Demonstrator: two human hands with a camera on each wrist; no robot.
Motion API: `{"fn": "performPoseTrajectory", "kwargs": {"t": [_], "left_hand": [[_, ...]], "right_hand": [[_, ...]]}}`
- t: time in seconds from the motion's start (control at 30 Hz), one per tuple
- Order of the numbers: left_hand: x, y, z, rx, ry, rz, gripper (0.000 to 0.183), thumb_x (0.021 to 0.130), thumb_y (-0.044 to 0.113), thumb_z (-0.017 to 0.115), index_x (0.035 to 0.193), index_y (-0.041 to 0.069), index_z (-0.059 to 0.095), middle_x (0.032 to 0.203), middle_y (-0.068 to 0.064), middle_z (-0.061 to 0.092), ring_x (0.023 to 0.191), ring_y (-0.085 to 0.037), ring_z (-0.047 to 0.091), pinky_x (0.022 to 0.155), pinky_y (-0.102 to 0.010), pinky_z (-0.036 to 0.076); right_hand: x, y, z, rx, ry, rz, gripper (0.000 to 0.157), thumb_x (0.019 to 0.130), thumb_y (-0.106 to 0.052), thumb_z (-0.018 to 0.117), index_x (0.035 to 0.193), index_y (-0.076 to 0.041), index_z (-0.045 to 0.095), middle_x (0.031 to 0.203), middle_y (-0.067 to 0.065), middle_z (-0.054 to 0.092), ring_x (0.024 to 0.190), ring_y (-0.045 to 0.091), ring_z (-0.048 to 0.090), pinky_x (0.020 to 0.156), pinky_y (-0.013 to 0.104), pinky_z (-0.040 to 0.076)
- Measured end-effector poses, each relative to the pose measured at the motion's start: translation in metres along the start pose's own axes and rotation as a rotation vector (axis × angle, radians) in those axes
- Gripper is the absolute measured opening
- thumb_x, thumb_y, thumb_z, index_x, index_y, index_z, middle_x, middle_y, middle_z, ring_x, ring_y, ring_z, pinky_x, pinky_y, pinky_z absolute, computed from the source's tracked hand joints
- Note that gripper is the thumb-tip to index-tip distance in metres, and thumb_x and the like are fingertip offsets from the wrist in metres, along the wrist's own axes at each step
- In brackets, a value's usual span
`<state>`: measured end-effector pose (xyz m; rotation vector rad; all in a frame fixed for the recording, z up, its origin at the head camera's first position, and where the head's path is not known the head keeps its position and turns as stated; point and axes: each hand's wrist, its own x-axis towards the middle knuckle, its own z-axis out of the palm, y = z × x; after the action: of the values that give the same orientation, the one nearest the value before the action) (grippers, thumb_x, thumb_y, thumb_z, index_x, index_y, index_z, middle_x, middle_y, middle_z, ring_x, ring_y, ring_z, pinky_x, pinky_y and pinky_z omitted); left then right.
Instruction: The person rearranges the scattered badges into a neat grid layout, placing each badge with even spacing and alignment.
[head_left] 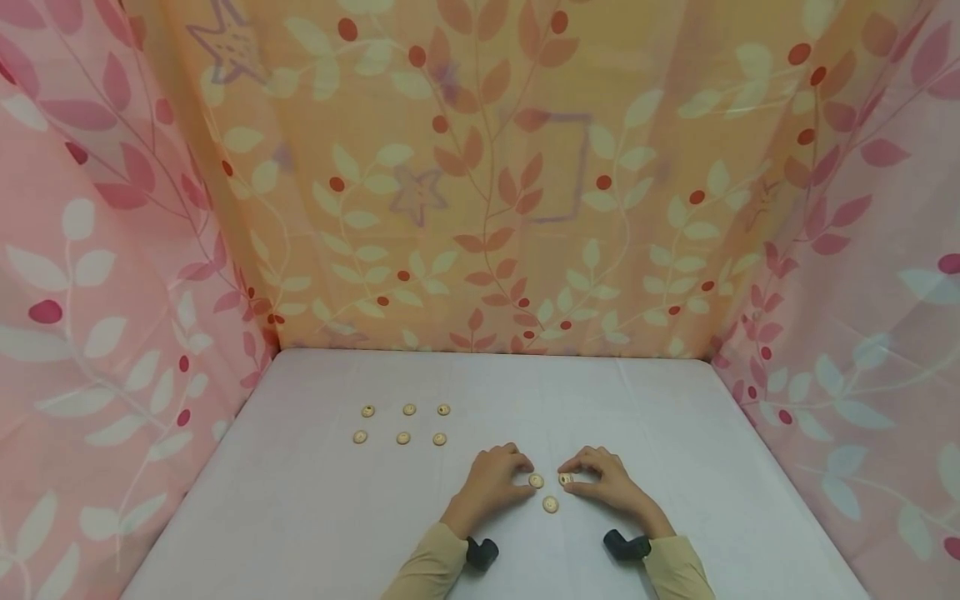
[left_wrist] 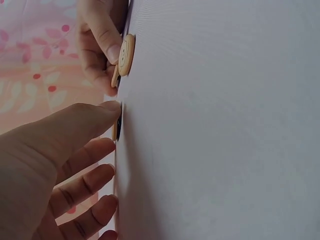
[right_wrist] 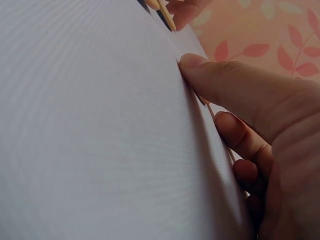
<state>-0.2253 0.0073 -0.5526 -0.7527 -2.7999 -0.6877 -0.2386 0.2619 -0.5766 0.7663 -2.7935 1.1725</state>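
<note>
Both hands work low over the white table with small round wooden discs. My left hand (head_left: pixel 497 482) pinches one pale disc (head_left: pixel 536 481) between thumb and index finger, flat at the table. Facing it, my right hand (head_left: pixel 604 482) pinches another disc (head_left: pixel 566 479) that bears dark marks on top. A third disc (head_left: pixel 551 504) lies just nearer to me, between the two thumbs. In the left wrist view, the left thumb (left_wrist: pixel 95 120) covers most of its disc, and a disc with a marked face (left_wrist: pixel 127 55) shows by the other hand. The right thumb hides most of its disc in the right wrist view.
Several more wooden discs (head_left: pixel 403 437) lie in two rows on the left of the white table (head_left: pixel 262 500). Leaf-patterned curtains (head_left: pixel 480 250) enclose the back and both sides. Each wrist carries a black device (head_left: pixel 627 546).
</note>
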Motion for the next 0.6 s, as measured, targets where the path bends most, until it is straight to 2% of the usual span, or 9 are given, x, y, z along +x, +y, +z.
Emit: {"fn": "performPoseTrajectory", "kwargs": {"t": [0.37, 0.6], "left_hand": [[0.0059, 0.0065, 0.0051, 0.053, -0.028, 0.015, 0.022, 0.075, 0.04, 0.073, 0.088, 0.024, 0.069, 0.085, 0.01, 0.057, 0.073, -0.007, 0.049, 0.067, -0.028, 0.039], [0.0056, 0.0075, 0.0028, 0.026, -0.036, -0.005, 0.021, 0.074, 0.038, 0.074, 0.086, 0.022, 0.069, 0.086, 0.01, 0.058, 0.075, -0.007, 0.05, 0.069, -0.028, 0.04]], "right_hand": [[0.0006, 0.0017, 0.0006, -0.011, 0.004, -0.006, 0.027, 0.074, -0.044, 0.072, 0.099, -0.037, 0.065, 0.093, -0.021, 0.058, 0.086, 0.004, 0.044, 0.077, 0.036, 0.025], [0.0015, 0.0031, 0.0005, -0.015, 0.001, -0.012, 0.027, 0.074, -0.045, 0.072, 0.1, -0.037, 0.065, 0.093, -0.022, 0.057, 0.085, 0.004, 0.044, 0.078, 0.036, 0.025]]}}
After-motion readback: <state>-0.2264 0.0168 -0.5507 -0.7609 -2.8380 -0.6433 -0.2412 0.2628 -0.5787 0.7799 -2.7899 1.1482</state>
